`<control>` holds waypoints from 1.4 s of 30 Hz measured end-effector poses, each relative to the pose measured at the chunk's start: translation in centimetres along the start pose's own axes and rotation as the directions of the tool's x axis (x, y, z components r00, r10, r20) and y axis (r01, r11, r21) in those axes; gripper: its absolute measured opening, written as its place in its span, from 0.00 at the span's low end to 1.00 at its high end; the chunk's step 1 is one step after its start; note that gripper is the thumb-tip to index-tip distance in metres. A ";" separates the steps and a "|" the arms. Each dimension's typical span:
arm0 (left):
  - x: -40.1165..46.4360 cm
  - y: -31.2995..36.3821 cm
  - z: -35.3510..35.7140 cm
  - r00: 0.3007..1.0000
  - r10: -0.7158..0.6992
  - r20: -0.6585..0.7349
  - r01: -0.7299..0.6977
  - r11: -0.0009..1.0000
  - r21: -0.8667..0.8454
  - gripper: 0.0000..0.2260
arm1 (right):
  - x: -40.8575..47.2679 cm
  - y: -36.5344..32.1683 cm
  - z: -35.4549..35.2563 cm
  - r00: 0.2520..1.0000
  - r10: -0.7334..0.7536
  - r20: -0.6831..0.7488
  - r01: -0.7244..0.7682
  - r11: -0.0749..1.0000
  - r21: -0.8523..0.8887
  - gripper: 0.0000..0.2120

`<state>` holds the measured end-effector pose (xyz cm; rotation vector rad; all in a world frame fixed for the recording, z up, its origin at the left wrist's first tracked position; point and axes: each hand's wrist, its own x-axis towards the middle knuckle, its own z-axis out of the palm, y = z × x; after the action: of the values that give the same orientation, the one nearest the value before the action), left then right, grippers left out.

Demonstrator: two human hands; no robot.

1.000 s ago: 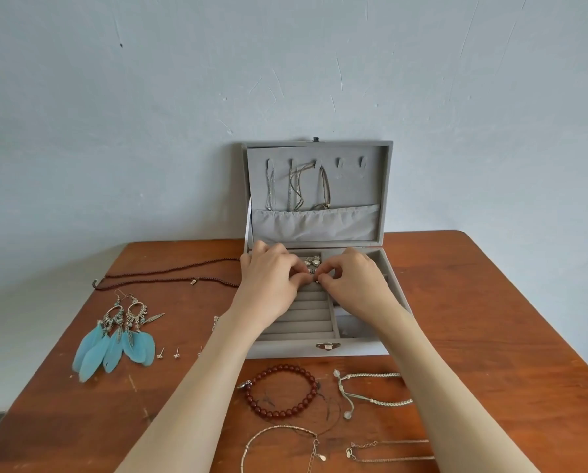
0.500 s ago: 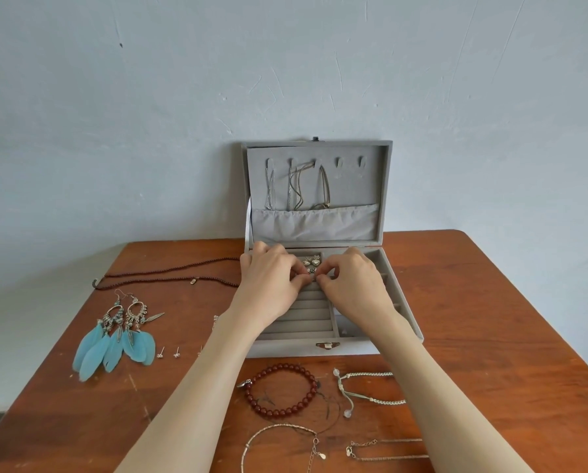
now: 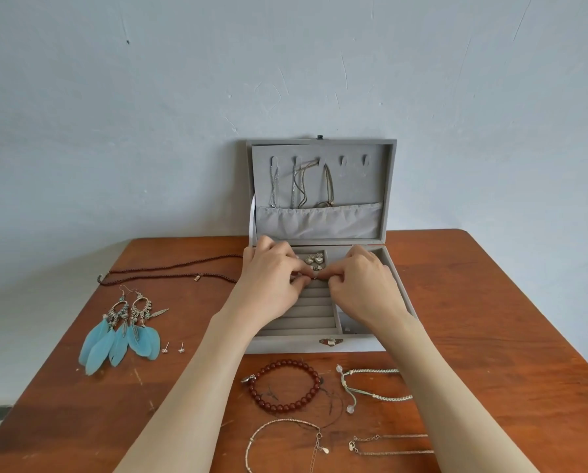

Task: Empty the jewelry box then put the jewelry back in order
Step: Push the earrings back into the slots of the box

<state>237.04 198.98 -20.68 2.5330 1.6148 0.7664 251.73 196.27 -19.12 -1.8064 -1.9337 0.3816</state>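
Both hands meet over the ring rolls of the grey jewelry box (image 3: 319, 346), fingers curled inward. Between the fingertips of the left hand (image 3: 273, 285) and the right hand (image 3: 362, 285) sits a tiny dark-headed piece (image 3: 314, 277), pinched from either side; it is too small to tell what kind of jewelry it is. Just behind the fingertips, in a small rear compartment, lies a cluster of silvery pieces (image 3: 314, 261).

Upright behind the hands stands the box's lid (image 3: 389, 186), with thin chains (image 3: 296, 186) hanging from its hooks into a grey fabric pocket (image 3: 319, 221).

The box sits at the back of a wooden table (image 3: 490, 319). In front of it lie a red bead bracelet (image 3: 284, 385), a pale braided cord bracelet (image 3: 374, 387), a thin silver bracelet (image 3: 285, 438) and a fine chain (image 3: 391, 444). To the left are a pair of blue feather earrings (image 3: 121, 332), two small studs (image 3: 173, 348) just beside them, and, farther back, a long dark bead necklace (image 3: 169, 273) running toward the box's left side.
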 end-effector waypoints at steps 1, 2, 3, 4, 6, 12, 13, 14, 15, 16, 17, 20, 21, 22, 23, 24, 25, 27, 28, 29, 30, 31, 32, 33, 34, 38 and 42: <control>-0.1 0.0 0.0 1.000 0.010 0.004 -0.010 1.000 0.005 0.08 | 0.0 0.0 0.0 1.000 0.002 0.001 -0.002 1.000 0.003 0.16; -0.1 -0.1 -0.1 1.000 0.019 0.011 -0.019 1.000 0.014 0.09 | 0.1 0.0 0.1 1.000 0.002 0.003 -0.002 1.000 0.007 0.16; -0.2 -0.1 -0.2 0.999 0.028 0.018 -0.029 0.999 0.021 0.09 | 0.1 0.0 0.1 1.000 0.000 0.005 0.000 1.000 0.009 0.16; -0.3 -0.1 -0.2 0.999 0.038 0.023 -0.038 0.999 0.026 0.10 | 0.1 0.0 0.2 1.000 -0.001 0.006 0.001 1.000 0.012 0.15; -0.6 -0.1 -0.4 0.999 0.050 0.022 -0.051 0.998 0.031 0.11 | -0.1 0.0 0.3 1.000 -0.006 -0.003 0.006 1.000 0.023 0.14; -1.9 0.1 -1.9 0.998 0.048 -0.043 -0.048 0.999 0.009 0.13 | -1.7 0.0 0.4 0.987 -0.099 -0.125 0.107 0.992 0.062 0.09; -2.4 0.0 -2.4 0.997 0.052 -0.052 -0.052 0.999 -0.011 0.12 | -2.1 -0.2 0.4 0.984 -0.120 -0.134 0.129 0.990 0.060 0.09; -3.0 -0.2 -3.0 0.997 0.053 -0.058 -0.055 0.998 -0.026 0.11 | -2.4 -0.4 0.5 0.980 -0.143 -0.139 0.152 0.987 0.054 0.10; -3.6 -0.5 -3.5 0.997 0.050 -0.057 -0.052 0.998 -0.033 0.10 | -2.7 -0.6 0.6 0.975 -0.168 -0.145 0.176 0.983 0.047 0.09; -4.2 -0.9 -4.1 0.998 0.042 -0.053 -0.044 0.998 -0.037 0.09 | -3.0 -0.9 0.8 0.969 -0.194 -0.153 0.202 0.979 0.038 0.09; -4.8 -1.4 -4.6 0.998 0.030 -0.050 -0.032 0.999 -0.038 0.09 | -3.2 -1.3 0.9 0.962 -0.220 -0.162 0.228 0.973 0.029 0.09; -6.3 -3.4 -6.3 0.998 -0.028 -0.059 0.025 0.999 -0.041 0.07 | -3.7 -2.8 1.5 0.942 -0.293 -0.162 0.298 0.954 0.012 0.08; -6.8 -4.2 -6.7 0.997 -0.057 -0.059 0.055 0.998 -0.043 0.07 | -3.7 -3.3 1.8 0.939 -0.309 -0.150 0.315 0.949 0.015 0.08; -7.3 -5.1 -7.0 0.994 -0.090 -0.055 0.088 0.995 -0.050 0.06 | -3.7 -3.8 2.1 0.936 -0.323 -0.138 0.329 0.944 0.021 0.07; -7.8 -5.9 -7.2 0.991 -0.127 -0.046 0.124 0.990 -0.062 0.06 | -3.7 -4.4 2.5 0.934 -0.335 -0.125 0.341 0.940 0.030 0.07; -8.2 -6.8 -7.4 0.985 -0.167 -0.032 0.164 0.983 -0.081 0.05 | -3.6 -4.9 2.9 0.932 -0.344 -0.110 0.350 0.936 0.038 0.07; -8.7 -7.4 -7.4 0.978 -0.208 -0.016 0.205 0.973 -0.108 0.05 | -3.5 -5.4 3.4 0.933 -0.349 -0.091 0.354 0.934 0.041 0.07; -9.1 -8.3 -7.5 0.963 -0.268 0.005 0.265 0.949 -0.173 0.05 | -3.3 -6.5 4.1 0.938 -0.344 -0.052 0.346 0.937 0.041 0.08; -9.2 -8.5 -7.5 0.960 -0.280 0.004 0.275 0.941 -0.197 0.05 | -3.1 -6.9 4.5 0.942 -0.333 -0.033 0.334 0.942 0.037 0.09; -9.2 -8.6 -7.5 0.960 -0.280 0.001 0.274 0.939 -0.208 0.05 | -3.0 -7.4 4.8 0.948 -0.318 -0.016 0.319 0.948 0.026 0.09; -9.2 -8.6 -7.5 0.962 -0.273 0.004 0.268 0.940 -0.209 0.04 | -2.9 -7.8 5.1 0.953 -0.302 -0.002 0.302 0.953 0.007 0.09; -9.1 -8.5 -7.4 0.965 -0.263 0.014 0.260 0.944 -0.204 0.04 | -2.8 -8.2 5.3 0.958 -0.288 0.009 0.288 0.958 -0.019 0.09; -9.1 -8.5 -7.3 0.967 -0.254 0.028 0.255 0.947 -0.197 0.04 | -2.7 -8.6 5.5 0.961 -0.274 0.020 0.275 0.960 -0.052 0.10; -9.0 -8.5 -7.2 0.968 -0.248 0.045 0.252 0.949 -0.188 0.04 | -2.6 -8.9 5.7 0.965 -0.259 0.035 0.261 0.961 -0.087 0.10; -9.0 -8.5 -7.1 0.968 -0.243 0.058 0.249 0.952 -0.180 0.04 | -2.5 -9.2 5.9 0.969 -0.243 0.052 0.247 0.962 -0.120 0.11; -8.9 -8.4 -6.5 0.969 -0.239 0.068 0.246 0.957 -0.151 0.06 | -2.3 -10.0 6.4 0.976 -0.202 0.075 0.213 0.960 -0.181 0.11; -8.7 -7.9 -5.9 0.968 -0.230 0.096 0.241 0.961 -0.134 0.09 | -2.1 -9.9 6.6 0.977 -0.202 0.065 0.211 0.960 -0.185 0.09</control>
<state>224.91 193.75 -21.13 2.1925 1.7255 0.7188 239.93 193.97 -20.10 -1.6985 -2.2322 0.1737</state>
